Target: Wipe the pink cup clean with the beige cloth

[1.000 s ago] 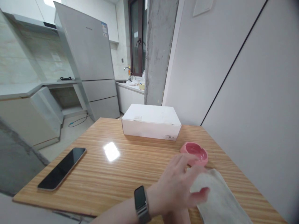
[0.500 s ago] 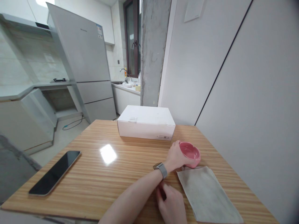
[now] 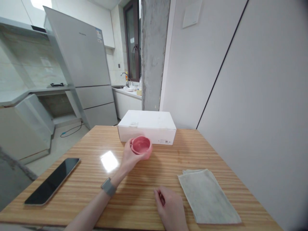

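My left hand [image 3: 130,156], with a grey-banded watch on its wrist, is closed around the left side of a small pink bowl [image 3: 144,155]. The bowl has a notched rim and its inside looks bare. It is upright in front of the white box [image 3: 146,133], apparently held just above the table [image 3: 93,179]. My right hand [image 3: 169,203] rests near the front edge with its fingers curled in and nothing seen in them. To its right lies a folded grey cloth [image 3: 209,197], not touched by either hand.
A black phone [image 3: 53,181] lies at the table's left side. White panelling [image 3: 252,96] runs close along the right. Behind the table stand a concrete pillar [image 3: 155,57], a grey fridge [image 3: 81,61] and a counter with a sink [image 3: 119,87].
My left hand has carried the pink bowl leftwards from beside the cloth to in front of the white box. The right hand stays curled on the table. The view has shifted slightly.
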The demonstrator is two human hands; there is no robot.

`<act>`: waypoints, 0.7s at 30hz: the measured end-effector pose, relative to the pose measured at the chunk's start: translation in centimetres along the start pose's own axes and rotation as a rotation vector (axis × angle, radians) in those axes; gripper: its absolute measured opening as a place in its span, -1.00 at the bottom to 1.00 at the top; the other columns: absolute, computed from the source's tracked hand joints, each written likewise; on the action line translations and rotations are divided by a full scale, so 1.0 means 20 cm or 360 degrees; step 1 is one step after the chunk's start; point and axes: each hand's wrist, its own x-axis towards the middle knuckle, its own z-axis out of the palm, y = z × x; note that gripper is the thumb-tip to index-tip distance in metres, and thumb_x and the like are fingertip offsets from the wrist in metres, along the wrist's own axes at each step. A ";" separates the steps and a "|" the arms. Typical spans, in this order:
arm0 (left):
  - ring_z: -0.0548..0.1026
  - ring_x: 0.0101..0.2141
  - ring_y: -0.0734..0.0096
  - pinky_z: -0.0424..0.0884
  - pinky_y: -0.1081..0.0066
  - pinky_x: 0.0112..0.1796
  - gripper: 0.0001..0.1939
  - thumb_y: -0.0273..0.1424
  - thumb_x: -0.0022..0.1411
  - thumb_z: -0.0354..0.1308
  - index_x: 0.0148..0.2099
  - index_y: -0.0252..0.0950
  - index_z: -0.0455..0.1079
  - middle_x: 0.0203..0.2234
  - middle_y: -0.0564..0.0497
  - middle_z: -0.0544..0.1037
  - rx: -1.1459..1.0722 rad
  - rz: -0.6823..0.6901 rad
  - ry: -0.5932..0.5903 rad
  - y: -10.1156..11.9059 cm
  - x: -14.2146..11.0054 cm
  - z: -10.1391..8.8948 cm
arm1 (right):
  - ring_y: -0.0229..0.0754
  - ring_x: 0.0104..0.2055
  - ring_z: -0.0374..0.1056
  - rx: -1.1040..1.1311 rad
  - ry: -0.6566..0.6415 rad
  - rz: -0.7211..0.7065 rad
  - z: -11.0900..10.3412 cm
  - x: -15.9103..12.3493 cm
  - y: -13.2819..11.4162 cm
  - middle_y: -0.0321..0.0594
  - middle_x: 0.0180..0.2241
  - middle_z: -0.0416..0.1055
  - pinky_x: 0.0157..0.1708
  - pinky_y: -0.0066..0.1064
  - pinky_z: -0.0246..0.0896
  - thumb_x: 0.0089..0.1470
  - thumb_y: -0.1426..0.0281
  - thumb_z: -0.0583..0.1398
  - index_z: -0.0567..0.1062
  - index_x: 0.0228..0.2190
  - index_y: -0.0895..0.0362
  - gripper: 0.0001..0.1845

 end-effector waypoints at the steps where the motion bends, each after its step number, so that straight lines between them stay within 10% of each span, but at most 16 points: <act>1: 0.48 -0.11 0.13 0.40 0.19 -0.10 -0.10 -0.23 -0.31 0.45 0.10 -0.27 0.19 -0.08 -0.13 0.45 0.0107 -0.0048 0.0078 -0.05 0.01 -0.07 | -0.29 -0.60 0.29 -0.0017 0.0008 -0.0012 0.00 0.00 0.00 -0.33 -0.64 0.34 -0.53 -0.46 -0.08 0.30 0.24 -0.06 0.31 -0.60 0.09 -0.54; 9: 0.48 -0.11 0.13 0.41 0.20 -0.10 -0.10 -0.11 -0.29 0.41 0.09 -0.29 0.18 -0.07 -0.13 0.44 0.0539 -0.0230 0.0577 -0.33 0.12 -0.43 | -0.27 -0.57 0.32 -0.0035 0.0026 -0.0011 0.01 -0.02 0.01 -0.30 -0.61 0.36 -0.52 -0.46 -0.04 0.31 0.24 -0.10 0.32 -0.58 0.10 -0.52; 21: 0.44 -0.05 0.06 0.32 0.12 0.01 -0.13 -0.15 -0.26 0.40 0.10 -0.31 0.17 -0.08 -0.16 0.43 0.0559 -0.0365 0.0591 -0.42 0.17 -0.50 | -0.27 -0.54 0.31 0.0177 0.0064 -0.0084 -0.06 -0.09 0.06 -0.31 -0.57 0.36 -0.51 -0.48 0.11 0.29 0.27 -0.04 0.37 -0.52 0.08 -0.62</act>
